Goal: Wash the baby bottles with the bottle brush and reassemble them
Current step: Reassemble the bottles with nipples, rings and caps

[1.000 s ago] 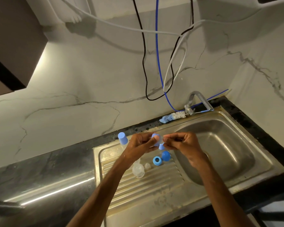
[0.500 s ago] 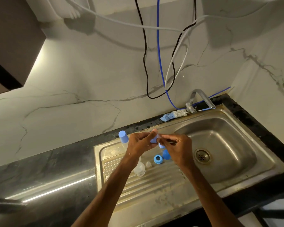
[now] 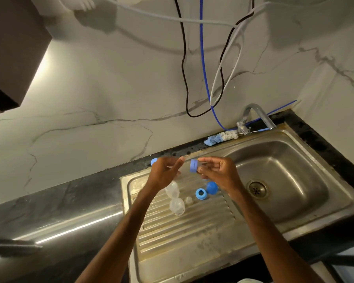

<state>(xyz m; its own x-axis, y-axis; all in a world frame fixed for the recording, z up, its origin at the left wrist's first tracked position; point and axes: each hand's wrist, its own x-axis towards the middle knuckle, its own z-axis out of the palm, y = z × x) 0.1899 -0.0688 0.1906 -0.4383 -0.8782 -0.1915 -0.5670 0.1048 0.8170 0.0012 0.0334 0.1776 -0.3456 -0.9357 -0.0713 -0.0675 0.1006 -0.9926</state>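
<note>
Head view: right hand [image 3: 219, 174] is pinching blue collar [image 3: 193, 166], left hand [image 3: 161, 174] grip unclear; clear bottle [image 3: 176, 206] is lying uncapped, reassembly largely remaining.

One wide-angle view, worn on the person's head, faces forward and down across the front edge of the counter [image 3: 70, 193]. It sits close above the left hand [image 3: 164, 173] and right hand [image 3: 220, 173], both raised mid-frame over the back edge of the draining board [image 3: 192, 231]. The sink basin [image 3: 290, 170] lies right; the marble wall [image 3: 110, 88] fills the upper half.
</note>
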